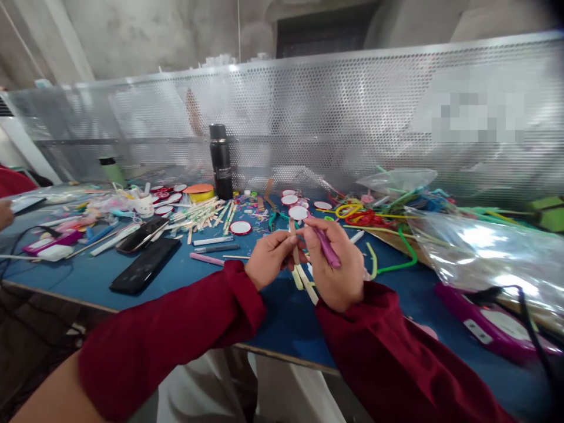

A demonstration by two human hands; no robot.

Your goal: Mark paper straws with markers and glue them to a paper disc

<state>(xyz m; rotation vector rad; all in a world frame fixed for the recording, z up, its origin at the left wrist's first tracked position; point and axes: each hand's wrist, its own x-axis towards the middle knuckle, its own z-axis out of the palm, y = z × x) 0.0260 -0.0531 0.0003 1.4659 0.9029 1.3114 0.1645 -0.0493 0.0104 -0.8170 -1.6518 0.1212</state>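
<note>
Left hand: the left hand [269,257] pinches the top of the pale sticks [299,267], fingers closed on them, just above the near part of the table [282,317].
Right hand: the right hand [335,264] is curled around a purple pen [326,247] and touches the same sticks.
Sticks: held between both hands, lower ends hanging toward the table.
Phone: a black phone [144,265] lies left of the hands.
Bag: a clear plastic bag [484,252] lies right of the hands.
Flask: a black flask [221,161] stands upright, farther back than the hands.
Screen: a perforated metal screen [352,117] rises behind the flask.
</note>
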